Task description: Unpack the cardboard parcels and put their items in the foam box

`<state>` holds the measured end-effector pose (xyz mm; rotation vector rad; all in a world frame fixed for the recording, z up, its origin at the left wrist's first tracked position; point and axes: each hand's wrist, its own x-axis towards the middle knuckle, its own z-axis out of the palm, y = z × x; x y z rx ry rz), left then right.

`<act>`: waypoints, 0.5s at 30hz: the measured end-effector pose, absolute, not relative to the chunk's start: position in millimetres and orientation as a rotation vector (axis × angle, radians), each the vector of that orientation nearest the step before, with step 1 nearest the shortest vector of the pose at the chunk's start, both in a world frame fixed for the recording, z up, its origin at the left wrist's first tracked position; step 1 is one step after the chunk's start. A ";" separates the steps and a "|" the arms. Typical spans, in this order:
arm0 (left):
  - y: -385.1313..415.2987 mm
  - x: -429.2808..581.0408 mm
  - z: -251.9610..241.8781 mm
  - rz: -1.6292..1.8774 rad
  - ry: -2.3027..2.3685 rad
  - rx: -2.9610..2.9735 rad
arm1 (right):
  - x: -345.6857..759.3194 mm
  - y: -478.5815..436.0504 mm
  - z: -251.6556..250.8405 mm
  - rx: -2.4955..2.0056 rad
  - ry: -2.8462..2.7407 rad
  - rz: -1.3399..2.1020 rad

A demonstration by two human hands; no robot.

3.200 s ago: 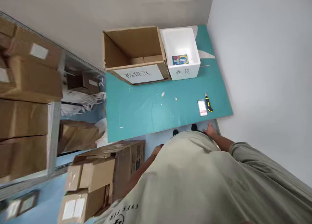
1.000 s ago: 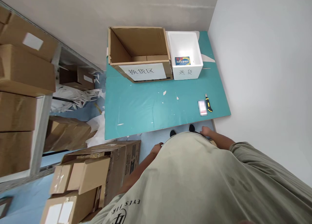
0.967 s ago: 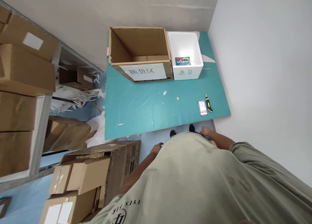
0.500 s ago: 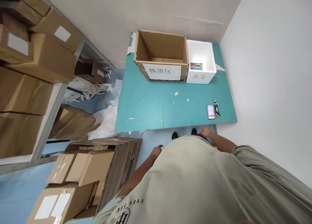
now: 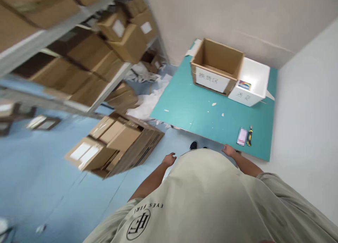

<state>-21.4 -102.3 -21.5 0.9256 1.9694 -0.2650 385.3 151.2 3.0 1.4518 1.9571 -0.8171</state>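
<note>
Presently has the left hand point(image 5: 169, 160) hanging above the blue floor point(image 5: 105, 200), right of a packed carton point(image 5: 150, 141), with fingers released and half bent. Has the right hand point(image 5: 229, 150) just beside the front edge of the desk point(image 5: 185, 109), with fingers slack and slightly curled; cannot tell about contact with that edge. Beyond it, near the desk's front right corner, shows a black-and-yellow cutter point(image 5: 249, 137) lying with long axis from front to back, with tip aimed at the back edge and handle end nearest the front. Just left of the cutter, shows a pale phone-like slab point(image 5: 242, 136), with long axis nearly parallel. Along the back edge, shows a cardboard box point(image 5: 215, 81) beside a white foam box point(image 5: 244, 97).
</note>
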 end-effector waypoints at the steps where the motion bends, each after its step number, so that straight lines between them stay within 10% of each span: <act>1: -105.8 -14.1 -23.2 -0.208 1.980 0.875 | 382.9 154.0 0.5 1.403 1.975 -0.797; 15: -243.5 59.8 -34.6 0.101 2.126 0.222 | 291.2 206.8 -36.9 0.881 2.240 -0.714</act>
